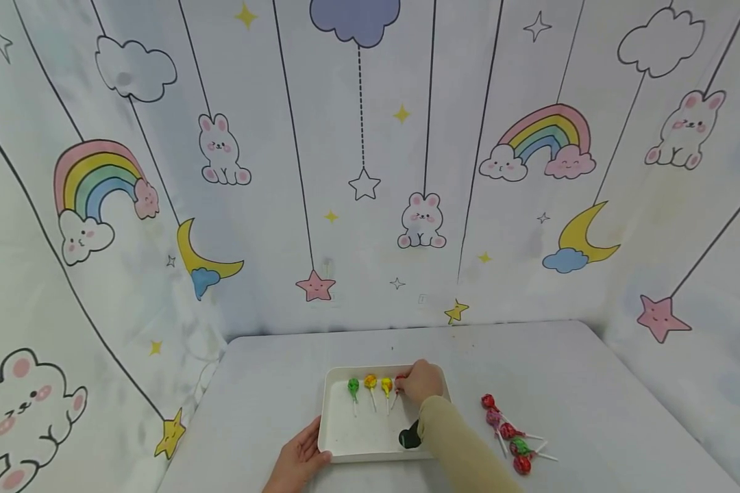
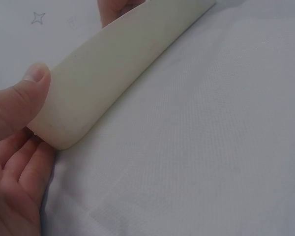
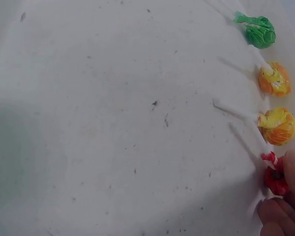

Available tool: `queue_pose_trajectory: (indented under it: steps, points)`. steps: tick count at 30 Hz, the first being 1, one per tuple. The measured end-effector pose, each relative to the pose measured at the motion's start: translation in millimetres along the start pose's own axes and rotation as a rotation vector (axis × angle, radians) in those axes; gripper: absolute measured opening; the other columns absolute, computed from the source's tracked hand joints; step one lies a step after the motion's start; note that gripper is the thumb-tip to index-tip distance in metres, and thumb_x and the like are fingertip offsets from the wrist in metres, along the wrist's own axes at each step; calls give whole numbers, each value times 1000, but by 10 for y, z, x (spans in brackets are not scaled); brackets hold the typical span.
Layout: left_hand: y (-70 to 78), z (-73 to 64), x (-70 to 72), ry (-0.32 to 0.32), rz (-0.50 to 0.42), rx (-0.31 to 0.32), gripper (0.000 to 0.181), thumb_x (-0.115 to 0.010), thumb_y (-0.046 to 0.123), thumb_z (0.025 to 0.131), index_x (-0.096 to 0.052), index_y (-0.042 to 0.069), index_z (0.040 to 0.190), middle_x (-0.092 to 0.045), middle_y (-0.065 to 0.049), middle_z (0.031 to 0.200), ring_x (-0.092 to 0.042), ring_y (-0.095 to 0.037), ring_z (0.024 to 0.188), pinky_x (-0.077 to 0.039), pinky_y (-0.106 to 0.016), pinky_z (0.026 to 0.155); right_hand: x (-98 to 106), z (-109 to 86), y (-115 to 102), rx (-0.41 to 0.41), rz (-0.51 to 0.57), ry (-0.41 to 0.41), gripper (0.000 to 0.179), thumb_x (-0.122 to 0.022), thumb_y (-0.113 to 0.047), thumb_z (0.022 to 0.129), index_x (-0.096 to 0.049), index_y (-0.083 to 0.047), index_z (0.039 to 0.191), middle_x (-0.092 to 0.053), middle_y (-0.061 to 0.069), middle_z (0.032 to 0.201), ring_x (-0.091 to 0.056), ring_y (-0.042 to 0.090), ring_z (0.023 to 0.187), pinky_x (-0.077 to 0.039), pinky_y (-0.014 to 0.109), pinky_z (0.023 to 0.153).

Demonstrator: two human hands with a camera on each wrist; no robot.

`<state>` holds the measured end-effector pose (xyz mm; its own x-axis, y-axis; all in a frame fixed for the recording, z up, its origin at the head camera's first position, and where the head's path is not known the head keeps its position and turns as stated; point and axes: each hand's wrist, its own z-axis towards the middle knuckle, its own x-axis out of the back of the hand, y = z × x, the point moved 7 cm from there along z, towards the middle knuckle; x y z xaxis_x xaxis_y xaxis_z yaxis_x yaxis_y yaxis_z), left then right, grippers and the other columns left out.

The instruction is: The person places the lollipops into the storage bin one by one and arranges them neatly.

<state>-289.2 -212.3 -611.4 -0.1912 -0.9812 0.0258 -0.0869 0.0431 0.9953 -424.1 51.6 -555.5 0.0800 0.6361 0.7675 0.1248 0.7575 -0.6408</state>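
Observation:
A white rectangular tray (image 1: 358, 437) lies on the table. My left hand (image 1: 297, 460) holds its near left corner; in the left wrist view the thumb presses the tray's wall (image 2: 103, 69) and the fingers lie around the corner. Along the far side inside the tray, a green lollipop (image 1: 353, 386), an orange-yellow lollipop (image 1: 371, 382) and a yellow lollipop (image 1: 386, 387) lie in a row, sticks toward me. Beside them my right hand (image 1: 424, 383) pinches the head of a red lollipop (image 3: 275, 179), which is partly hidden by the fingers.
To the right of the tray, a loose pile of several lollipops (image 1: 510, 431), mostly red with a green one, lies on the white table (image 1: 271, 397). A black wrist device (image 1: 410, 436) hangs over the tray's near right part. Behind stands a printed curtain (image 1: 370, 274).

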Motion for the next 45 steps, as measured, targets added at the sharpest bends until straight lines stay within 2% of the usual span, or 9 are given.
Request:
queue_pose_trajectory:
  steps: [7, 15, 22, 26, 32, 41, 45]
  points:
    - [-1, -2, 0, -6, 4, 14, 91, -76, 19, 94, -20, -17, 155, -23, -39, 160, -25, -49, 150, -49, -22, 110, -24, 27, -6, 14, -38, -6, 18, -86, -18, 84, -80, -4, 94, -71, 5, 83, -58, 21, 77, -62, 39, 81]
    - [1, 2, -13, -9, -7, 15, 91, -77, 19, 94, -20, -17, 155, -23, -39, 159, -25, -49, 150, -49, -21, 110, 15, 25, -14, 6, -39, -23, 17, -85, -14, 84, -78, -3, 94, -69, 5, 81, -57, 21, 75, -62, 37, 79]
    - [3, 1, -4, -5, 4, 0, 90, -76, 19, 94, -20, -18, 154, -24, -40, 158, -26, -50, 149, -50, -20, 109, 58, -4, -37, 9, -49, -16, 14, -83, -11, 85, -78, -4, 97, -71, 6, 85, -59, 22, 77, -63, 41, 86]
    - [7, -4, -14, -4, -6, -5, 90, -75, 22, 95, -20, -18, 155, -24, -40, 159, -27, -50, 149, -50, -20, 109, 89, -29, -51, 10, -59, -6, 13, -83, -7, 85, -78, -3, 97, -70, 6, 84, -58, 22, 76, -63, 41, 84]
    - [2, -3, -14, 6, -8, 0, 91, -75, 24, 95, -21, -17, 155, -25, -39, 159, -29, -48, 149, -50, -20, 109, 69, -4, -37, 2, -63, -14, 15, -83, -11, 86, -78, -3, 98, -69, 6, 83, -57, 22, 76, -62, 38, 79]
    - [-40, 13, 10, 7, 2, 5, 91, -75, 24, 95, -21, -17, 155, -24, -39, 159, -28, -49, 149, -51, -20, 108, 50, 39, 15, 13, 1, -41, 17, -82, -11, 86, -76, -1, 99, -71, 7, 86, -59, 23, 78, -62, 41, 83]
    - [-26, 11, 6, 12, -5, 11, 90, -74, 24, 96, -21, -17, 155, -24, -39, 159, -28, -49, 149, -51, -22, 108, 148, 55, 7, 91, 69, -53, 16, -80, -7, 87, -77, 2, 99, -73, 9, 90, -62, 23, 81, -63, 42, 82]
